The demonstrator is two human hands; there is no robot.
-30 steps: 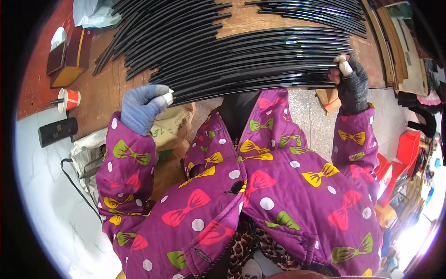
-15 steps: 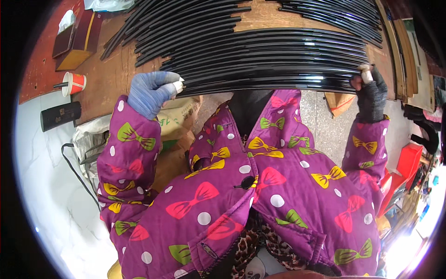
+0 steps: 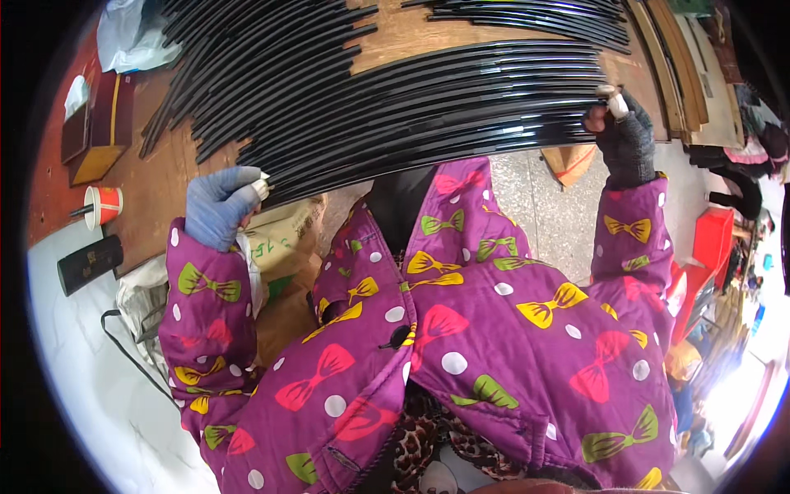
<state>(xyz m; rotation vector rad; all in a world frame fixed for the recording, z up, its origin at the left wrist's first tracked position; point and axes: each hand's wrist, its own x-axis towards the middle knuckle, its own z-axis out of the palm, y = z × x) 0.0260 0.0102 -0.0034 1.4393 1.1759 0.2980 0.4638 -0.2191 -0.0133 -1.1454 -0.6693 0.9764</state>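
Observation:
Long, thin, glossy black strips [image 3: 428, 103] lie side by side in a wide row across the wooden table in front of me. My left hand [image 3: 218, 207], in a blue-grey glove with white wrapping at the fingertips, pinches at the left end of the nearest strips. At their right end is my right hand [image 3: 629, 146], in a dark grey glove with bare fingertips and a white-wrapped thumb. Its fingers are curled closed against the strip ends, and their exact grip is partly hidden. The nearest black strip [image 3: 461, 153] runs along the table's front edge between both hands.
More black strips [image 3: 535, 18] lie at the far right. To the left stand a paper cup [image 3: 109, 205], a black case [image 3: 90, 265], a dark red box [image 3: 109, 123] and a pale plastic bag [image 3: 132, 37]. Wooden boards [image 3: 671, 62] line the right side; a red stool [image 3: 709, 239] is beyond.
The whole view has shifted, so the table, strips and both hands sit further left, with the left side lower. Both hands stay at the strip ends.

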